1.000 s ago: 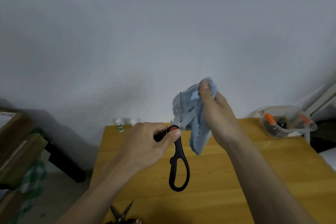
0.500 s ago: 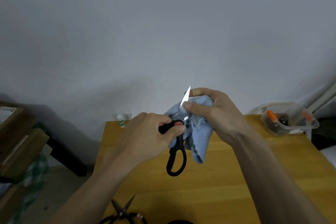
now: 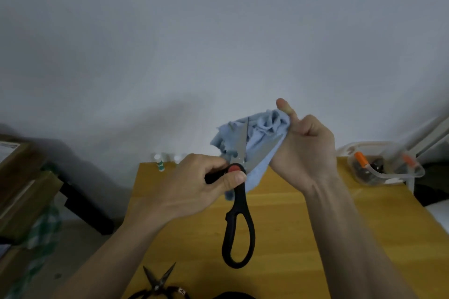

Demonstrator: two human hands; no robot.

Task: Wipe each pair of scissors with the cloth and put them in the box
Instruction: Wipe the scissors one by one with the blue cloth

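My left hand [image 3: 194,189] gripped the black scissors [image 3: 239,206] at the pivot, blades open toward twelve and one o'clock, handle loop hanging toward six, while my right hand [image 3: 303,150] clutched the cloth [image 3: 257,138] at their two o'clock.

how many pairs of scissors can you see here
2: the black-handled scissors held open above the wooden table, and small dark scissors lying at its near edge. Others may sit out of frame.
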